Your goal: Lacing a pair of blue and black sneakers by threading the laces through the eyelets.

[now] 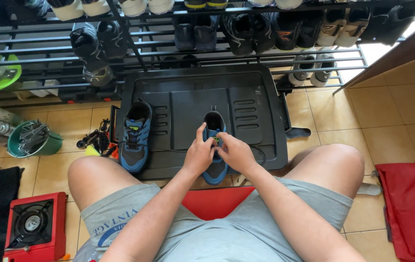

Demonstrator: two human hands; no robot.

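Blue mesh with black trim covers the shoe (215, 160) I am working on, and a small green tag shows at its tongue. It stands on the black tray (261, 97), near the tray's front edge and right of its middle, toe toward me and heel opening toward the rack (168, 51), so its long axis runs straight away from my body. My left hand (199, 154) sits on the shoe's left side and my right hand (236, 153) on its right, both over the lacing; neither is nearer than the other. Both hands are pinched closed, fingertips meeting at the laces by the tongue, though I cannot tell exactly which strand each one grips. A dark lace trails off to the right across the tray. The second shoe (136, 137) rests at the tray's left edge, parallel to the first, untouched by either hand.
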